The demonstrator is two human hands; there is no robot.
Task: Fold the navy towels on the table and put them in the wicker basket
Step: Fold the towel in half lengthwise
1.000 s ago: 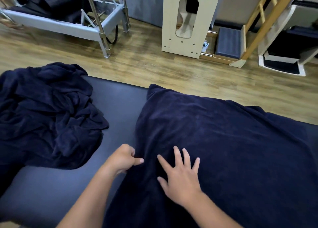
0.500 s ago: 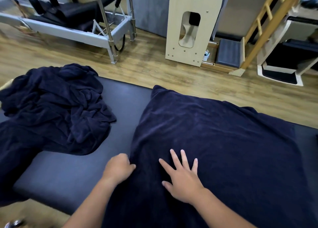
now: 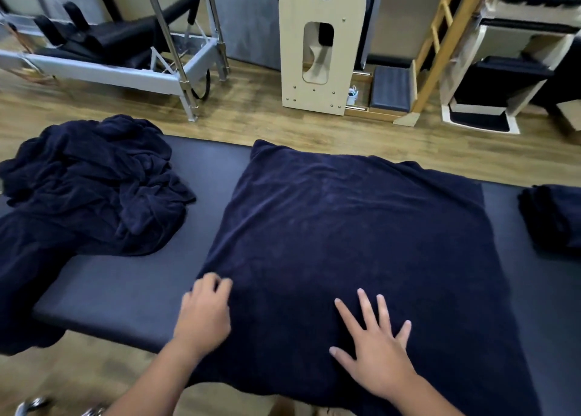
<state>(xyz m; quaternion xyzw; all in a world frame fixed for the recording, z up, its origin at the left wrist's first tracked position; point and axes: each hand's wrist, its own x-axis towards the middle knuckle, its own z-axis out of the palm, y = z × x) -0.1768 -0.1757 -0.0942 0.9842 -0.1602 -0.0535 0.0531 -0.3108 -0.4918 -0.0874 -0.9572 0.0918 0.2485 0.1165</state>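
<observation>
Lying flat mid-frame, the navy towel has the right hand spread on it; the left hand pinches its left edge.

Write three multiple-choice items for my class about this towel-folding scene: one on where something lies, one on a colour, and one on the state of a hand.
1. Where is the crumpled towel pile?
A. left of the spread towel
B. on top of it
C. on the floor

2. What colour is the spread towel?
A. white
B. navy
C. red

3. How does the right hand lie?
A. clenched in a fist
B. lifted in the air
C. flat with fingers spread on the towel

Answers:
1 A, the pile sits at the table's left end.
2 B, it is dark blue throughout.
3 C, its straight fingers rest on the cloth.
</observation>
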